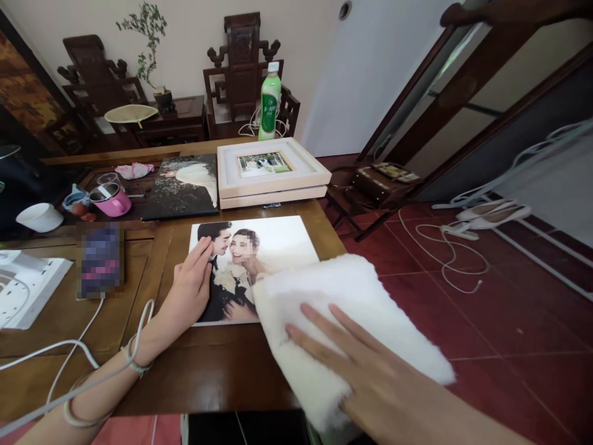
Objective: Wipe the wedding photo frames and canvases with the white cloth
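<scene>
A large wedding photo print (273, 244) lies flat on the wooden table (152, 364) in front of me. My left hand (188, 290) rests flat on the print's left edge, fingers stretched out. My right hand (365, 371) lies flat with spread fingers on a fluffy white cloth (338, 296) that covers the print's lower right corner and hangs past the table's right edge.
Behind the print lie a dark photo print (183, 185) and stacked light wooden frames (271, 170), with a green bottle (269, 102) beyond. A pink cup (113, 201), white bowl (39, 217), phone (99, 259) and white cables (69, 355) sit left. Cables (445, 247) trail over the red floor.
</scene>
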Demonstrator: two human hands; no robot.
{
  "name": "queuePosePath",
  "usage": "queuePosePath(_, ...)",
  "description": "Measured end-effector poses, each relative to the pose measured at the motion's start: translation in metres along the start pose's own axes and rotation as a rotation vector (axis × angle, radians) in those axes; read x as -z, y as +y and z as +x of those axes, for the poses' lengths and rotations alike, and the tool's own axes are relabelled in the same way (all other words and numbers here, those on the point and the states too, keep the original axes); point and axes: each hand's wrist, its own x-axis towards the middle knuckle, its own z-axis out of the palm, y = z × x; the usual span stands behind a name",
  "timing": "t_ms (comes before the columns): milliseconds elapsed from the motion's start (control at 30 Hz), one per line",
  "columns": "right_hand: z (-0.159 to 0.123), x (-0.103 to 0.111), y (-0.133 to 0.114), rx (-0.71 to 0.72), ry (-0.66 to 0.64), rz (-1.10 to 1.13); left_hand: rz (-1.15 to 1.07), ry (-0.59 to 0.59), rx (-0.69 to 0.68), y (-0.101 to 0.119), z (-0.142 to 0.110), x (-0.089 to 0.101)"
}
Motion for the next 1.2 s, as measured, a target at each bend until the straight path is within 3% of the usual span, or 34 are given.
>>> queuePosePath(133,-0.008,0.000,-0.003,0.003,-0.021,0.007,0.003,-0.013,-0.035,-0.002,-0.001,0.001)
queuePosePath(300,0.024,0.001,0.049,-0.039,-0.063,0.013,0.013,-0.028,-0.058,-0.006,-0.002,0.002)
queuePosePath(467,0.071,0.014,0.105,-0.057,-0.133,-0.048,0.028,-0.048,-0.056,-0.008,-0.002,0.002)
queuePosePath(733,0.115,0.025,0.139,-0.126,-0.150,-0.080,0.020,-0.014,-0.041,-0.004,-0.001,0.001)
queuePosePath(933,0.107,0.026,0.128,-0.141,-0.129,-0.095,-0.027,0.050,-0.066,-0.005,0.000,-0.002)
queuePosePath(1100,0.066,0.010,0.084,-0.097,-0.117,-0.070,-0.024,0.052,-0.058,-0.006,-0.001,-0.003)
queuePosePath(1200,0.035,-0.002,0.053,-0.072,-0.031,-0.058,-0.021,0.059,-0.066,-0.005,-0.001,-0.003)
